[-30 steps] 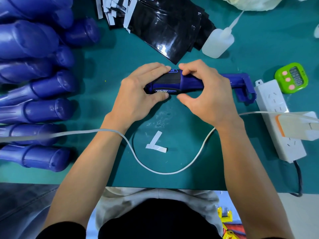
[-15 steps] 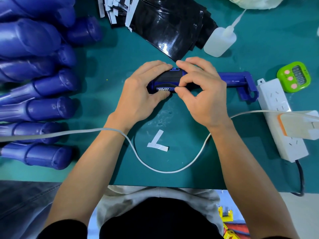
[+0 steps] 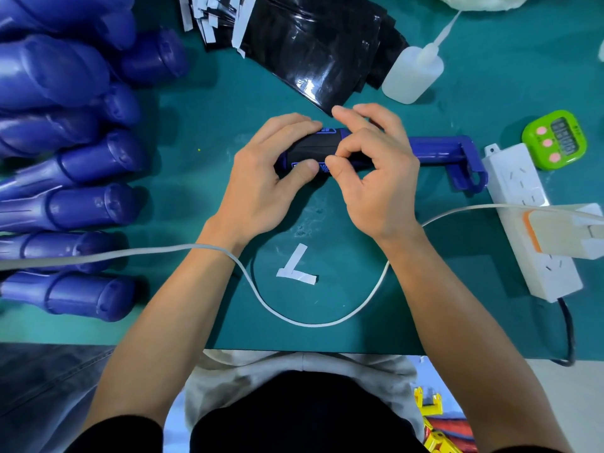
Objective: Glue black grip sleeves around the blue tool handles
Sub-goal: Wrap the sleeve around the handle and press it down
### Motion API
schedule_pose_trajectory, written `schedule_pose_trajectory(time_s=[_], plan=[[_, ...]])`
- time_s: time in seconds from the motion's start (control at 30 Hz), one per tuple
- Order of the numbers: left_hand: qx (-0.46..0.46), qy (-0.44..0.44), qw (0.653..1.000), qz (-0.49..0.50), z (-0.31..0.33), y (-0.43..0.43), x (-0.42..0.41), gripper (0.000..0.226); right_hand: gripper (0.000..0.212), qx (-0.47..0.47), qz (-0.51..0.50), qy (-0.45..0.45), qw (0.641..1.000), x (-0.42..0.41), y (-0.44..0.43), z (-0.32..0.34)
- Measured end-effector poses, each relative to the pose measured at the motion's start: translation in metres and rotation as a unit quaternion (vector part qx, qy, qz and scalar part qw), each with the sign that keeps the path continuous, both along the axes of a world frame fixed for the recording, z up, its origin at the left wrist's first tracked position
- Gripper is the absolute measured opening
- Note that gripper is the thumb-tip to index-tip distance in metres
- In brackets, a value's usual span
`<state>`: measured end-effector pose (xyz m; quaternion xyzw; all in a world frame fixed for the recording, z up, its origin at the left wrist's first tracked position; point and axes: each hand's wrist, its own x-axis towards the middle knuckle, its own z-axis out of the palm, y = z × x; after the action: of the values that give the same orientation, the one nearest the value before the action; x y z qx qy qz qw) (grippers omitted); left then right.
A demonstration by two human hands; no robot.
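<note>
Left hand (image 3: 261,181), right hand (image 3: 379,184) grip one handle (image 3: 438,152) (one sleeve (image 3: 313,148)).

The bench (image 3: 228,93) is teal-green; the handles (image 3: 91,207) and tool (image 3: 441,150) are deep blue, and the tool's sleeve (image 3: 313,148) is matt black. The stack (image 3: 310,44) is glossy black with white strips. The timer (image 3: 552,138) is lime green with pink buttons, the cable (image 3: 310,323) white, and the plug (image 3: 555,230) cream edged in orange.

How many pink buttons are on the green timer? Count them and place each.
3 pink buttons, a slanted column left of the display on the green timer: top, middle, bottom. None appears hidden.
</note>
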<state>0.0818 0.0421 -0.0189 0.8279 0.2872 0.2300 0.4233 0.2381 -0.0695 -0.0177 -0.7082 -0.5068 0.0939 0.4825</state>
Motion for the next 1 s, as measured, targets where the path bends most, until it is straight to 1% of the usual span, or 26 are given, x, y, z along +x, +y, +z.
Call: schedule_pose_trajectory(time_s=[0.33, 0.47, 0.6, 0.67, 0.83, 1.0], plan=[[-0.025, -0.011, 1.0, 0.014, 0.002, -0.005, 0.002, 0.036, 0.015, 0.024, -0.02, -0.022, 0.999, -0.004, 0.001, 0.001], [-0.032, -0.012, 0.999, 0.018, 0.004, -0.007, 0.003, 0.035, 0.01, 0.018, -0.035, -0.033, 0.999, -0.006, 0.002, 0.001], [-0.041, -0.013, 0.999, 0.025, 0.004, -0.007, 0.004, 0.034, 0.017, 0.013, -0.072, -0.032, 0.997, -0.006, 0.002, 0.004], [-0.045, -0.013, 0.998, 0.029, 0.004, -0.008, 0.004, 0.034, 0.017, 0.012, -0.072, -0.022, 0.997, -0.008, 0.002, 0.006], [-0.046, -0.019, 0.998, 0.028, 0.0, -0.009, 0.001, 0.034, 0.016, -0.005, -0.057, 0.038, 0.998, -0.009, 0.005, 0.009], [-0.036, -0.022, 0.999, 0.034, -0.001, -0.012, 0.002, 0.036, 0.018, -0.013, -0.075, 0.054, 0.996, -0.013, 0.008, 0.01]])
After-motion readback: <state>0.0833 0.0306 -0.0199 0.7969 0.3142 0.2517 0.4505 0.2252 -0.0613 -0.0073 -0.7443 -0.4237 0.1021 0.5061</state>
